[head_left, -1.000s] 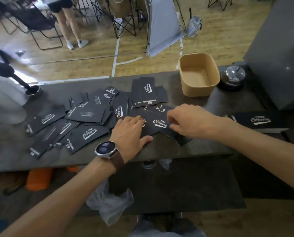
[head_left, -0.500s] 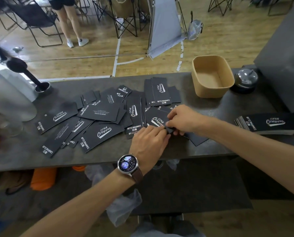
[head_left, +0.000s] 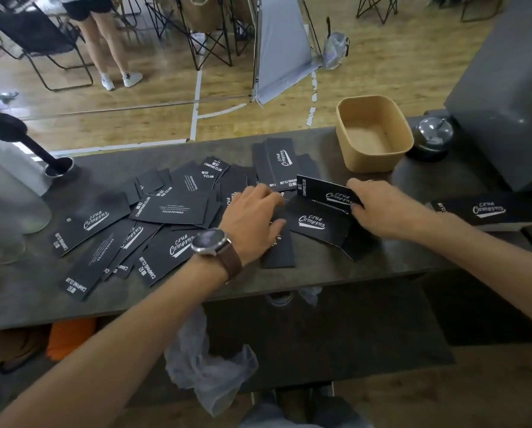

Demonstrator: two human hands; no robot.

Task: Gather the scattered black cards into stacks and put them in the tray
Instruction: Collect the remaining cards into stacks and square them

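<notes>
Left hand (head_left: 253,219): palm down, fingers spread and fairly straight, pressing on the black cards near the middle of the spread; nothing grasped.
Watch (head_left: 210,240): round dark face, brown strap, worn on the left wrist.
Right hand (head_left: 382,208): fingers curled, pinching the right end of 1 raised card (head_left: 325,191).
Raised card: tilted up on its long edge, white "Club Camping" script facing the camera, lifted off the pile just right of the left hand.
Scattered cards (head_left: 165,208): black with white print, overlapping loosely across the left and middle of the surface (head_left: 289,274), some face up with the script logo, some showing small text.
Card below the raised one (head_left: 315,225): flat, logo up, between the 2 hands.
Far cards (head_left: 278,163): a few overlapping at the back edge of the spread, left of the tray.
Tray (head_left: 374,163): tan, rounded rectangular, on the surface behind the right hand, apart from the cards; no cards visible inside.
Stack at right (head_left: 482,210): black cards with the same logo, by the right forearm, near the surface's right end.
Bell (head_left: 433,135): metal dome on a dark base, just right of the tray.
Grey box (head_left: 511,88): large, at the far right.
Background person (head_left: 104,41): bare legs and white shoes on the wooden floor, beside folding chairs.
</notes>
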